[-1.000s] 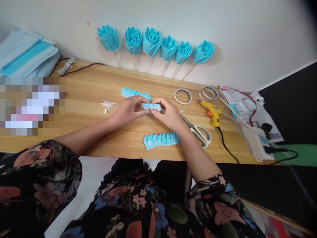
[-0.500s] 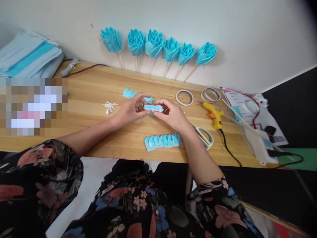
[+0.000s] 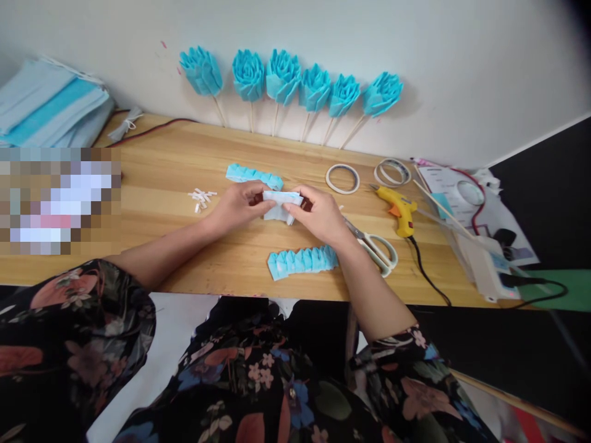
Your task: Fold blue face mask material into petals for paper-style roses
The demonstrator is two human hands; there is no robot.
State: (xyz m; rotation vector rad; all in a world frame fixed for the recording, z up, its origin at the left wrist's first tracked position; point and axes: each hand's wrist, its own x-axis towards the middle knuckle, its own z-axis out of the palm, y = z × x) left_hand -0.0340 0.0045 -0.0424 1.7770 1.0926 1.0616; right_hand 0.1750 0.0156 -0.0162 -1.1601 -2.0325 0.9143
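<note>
The left hand [image 3: 237,208] pinches the left end of the cloth [image 3: 277,214] between thumb and fingers; the right hand [image 3: 322,214] clamps its right end the same way, thumbs apart on the near face. Half a second ago the cloth showed a thin, layered edge; now its broad face shows below the thumbs. Pale blue-white and folded, it is above the table [image 3: 157,178], between two pleated strips [image 3: 302,261].

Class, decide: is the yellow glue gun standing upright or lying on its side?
On its side: the glue gun shows its whole side profile, nozzle, trigger and handle laid along the tabletop.
</note>
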